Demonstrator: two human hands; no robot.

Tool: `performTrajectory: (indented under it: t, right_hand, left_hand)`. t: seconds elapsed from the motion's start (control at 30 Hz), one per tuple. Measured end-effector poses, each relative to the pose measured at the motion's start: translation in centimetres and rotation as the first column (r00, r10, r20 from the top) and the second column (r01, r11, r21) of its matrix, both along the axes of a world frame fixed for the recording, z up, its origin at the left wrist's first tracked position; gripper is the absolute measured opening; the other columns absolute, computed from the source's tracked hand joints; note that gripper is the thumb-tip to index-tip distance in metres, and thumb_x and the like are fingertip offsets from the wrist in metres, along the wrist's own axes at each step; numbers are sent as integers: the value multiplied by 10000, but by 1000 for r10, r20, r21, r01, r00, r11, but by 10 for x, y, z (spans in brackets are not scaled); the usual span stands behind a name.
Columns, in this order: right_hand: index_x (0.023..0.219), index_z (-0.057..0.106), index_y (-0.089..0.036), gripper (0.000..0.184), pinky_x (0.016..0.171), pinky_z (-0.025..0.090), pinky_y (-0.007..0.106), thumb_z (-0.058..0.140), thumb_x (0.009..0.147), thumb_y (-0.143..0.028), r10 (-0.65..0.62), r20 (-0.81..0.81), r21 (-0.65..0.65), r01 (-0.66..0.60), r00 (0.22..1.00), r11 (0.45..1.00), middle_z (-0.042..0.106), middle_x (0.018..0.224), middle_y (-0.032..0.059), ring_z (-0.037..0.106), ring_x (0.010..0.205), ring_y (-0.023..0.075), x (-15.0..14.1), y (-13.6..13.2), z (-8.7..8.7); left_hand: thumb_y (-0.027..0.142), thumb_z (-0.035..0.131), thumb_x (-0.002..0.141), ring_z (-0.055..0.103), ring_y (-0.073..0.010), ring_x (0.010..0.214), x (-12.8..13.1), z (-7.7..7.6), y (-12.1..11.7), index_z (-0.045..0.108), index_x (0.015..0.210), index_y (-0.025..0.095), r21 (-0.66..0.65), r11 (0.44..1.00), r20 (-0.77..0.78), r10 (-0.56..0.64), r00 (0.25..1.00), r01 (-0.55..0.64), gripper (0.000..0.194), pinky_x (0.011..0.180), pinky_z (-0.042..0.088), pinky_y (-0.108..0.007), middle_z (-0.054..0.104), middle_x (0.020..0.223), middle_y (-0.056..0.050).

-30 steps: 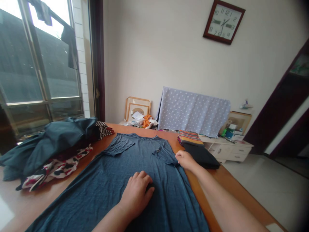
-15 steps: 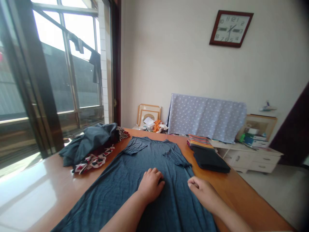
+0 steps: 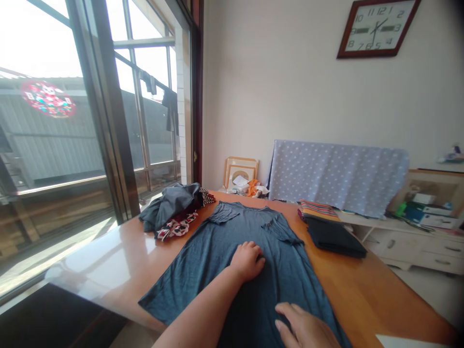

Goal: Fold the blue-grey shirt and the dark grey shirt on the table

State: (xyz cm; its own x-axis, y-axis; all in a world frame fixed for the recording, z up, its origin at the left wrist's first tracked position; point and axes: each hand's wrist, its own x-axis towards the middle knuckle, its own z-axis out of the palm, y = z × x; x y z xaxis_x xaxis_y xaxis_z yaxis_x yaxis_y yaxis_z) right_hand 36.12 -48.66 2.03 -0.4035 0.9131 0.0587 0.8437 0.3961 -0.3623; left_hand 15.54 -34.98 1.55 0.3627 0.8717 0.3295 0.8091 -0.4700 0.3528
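Note:
A dark teal short-sleeved shirt [image 3: 217, 251] lies spread on the wooden table, its neckline at the far side and its lower part towards me. My left hand [image 3: 248, 261] rests on the middle of the shirt, palm down, with its fingers slightly bent and the thumb apart. Lower and to the right, my right hand [image 3: 302, 326] is over the shirt's lower part. Its thumb and fingers are apart with nothing between them, and the bottom of the frame cuts it off.
On the table's [image 3: 362, 295] left stands a heap of crumpled clothes [image 3: 174, 208]. Folded dark clothes [image 3: 335, 237] and a striped folded cloth [image 3: 318, 210] lie to the right. Behind are a dotted cloth [image 3: 333, 176] and a white cabinet [image 3: 420, 246]. Glass windows are at the left.
My right hand has moved from the shirt's right edge down and inward, its fingers parting. My left hand stays on the shirt. The view has turned left.

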Motion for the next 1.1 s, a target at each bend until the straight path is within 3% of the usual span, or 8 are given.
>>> performTrajectory:
  t: [0.07, 0.17, 0.3, 0.4, 0.53, 0.73, 0.93, 1.1]
  right_hand:
    - [1161, 669, -273, 325, 818, 500, 275, 440, 931, -268, 28, -15, 48, -28, 999, 998, 698, 1045, 60, 684, 954, 209, -12, -5, 6]
    - [1143, 679, -252, 321, 838, 497, 276, 464, 907, -210, 107, -17, 95, -105, 994, 990, 678, 1037, 68, 666, 968, 207, -42, -11, 19]
    - [1109, 697, -254, 301, 819, 503, 288, 550, 851, -201, 233, 38, 28, -234, 972, 972, 678, 1021, 67, 664, 971, 235, -90, -16, 27]
    - [1215, 660, -296, 400, 768, 520, 332, 636, 817, -319, 268, 117, -49, -264, 956, 963, 672, 1055, 88, 671, 965, 295, -113, -15, 24]
    - [1302, 594, -416, 468, 734, 518, 364, 626, 836, -405, 268, 158, -28, -267, 951, 963, 659, 1050, 86, 677, 924, 310, -120, -14, 19]
    - [1307, 596, -413, 448, 768, 504, 359, 599, 860, -390, 283, 134, -22, -283, 950, 959, 668, 1050, 88, 673, 942, 292, -115, -20, 21]
    - [1345, 568, -418, 462, 809, 477, 342, 583, 884, -385, 263, 77, 73, -268, 962, 961, 667, 1046, 69, 654, 971, 268, -112, -25, 11]
    - [1358, 572, -342, 441, 848, 465, 328, 541, 920, -378, 253, -2, 119, -251, 967, 961, 664, 1061, 69, 641, 993, 243, -108, -32, 13]
  left_hand:
    - [459, 625, 832, 574, -245, 975, -3, -2, 5, 711, 994, 243, -62, 998, 188, 10, 982, 2, 283, 890, 438, -366, 636, 1010, -81]
    - [471, 682, 780, 591, -219, 911, -6, -5, 15, 722, 936, 221, -151, 988, 440, 55, 897, 14, 297, 852, 450, -328, 651, 954, -62]
    - [522, 636, 803, 595, -183, 773, -9, -6, 29, 709, 890, 169, -222, 975, 549, 122, 827, 4, 371, 714, 459, -287, 656, 823, -47]
    - [553, 629, 794, 571, -154, 682, -14, -2, 34, 701, 894, 145, -259, 966, 624, 162, 765, 7, 426, 628, 436, -257, 638, 737, -26]
    - [584, 613, 788, 571, -143, 656, -25, 8, 37, 685, 885, 134, -280, 960, 717, 211, 665, -2, 466, 598, 423, -244, 643, 721, -27]
    - [573, 579, 807, 627, -161, 719, -51, 36, 38, 652, 876, 141, -290, 953, 802, 289, 523, -82, 443, 626, 443, -253, 702, 836, -87]
    - [575, 578, 804, 648, -172, 741, -104, 65, 19, 663, 884, 151, -268, 941, 816, 337, 470, -209, 439, 642, 460, -262, 727, 871, -102]
    - [601, 588, 779, 640, -182, 765, -177, 70, -32, 665, 932, 142, -240, 887, 774, 420, 474, -394, 490, 669, 456, -263, 718, 843, -79]
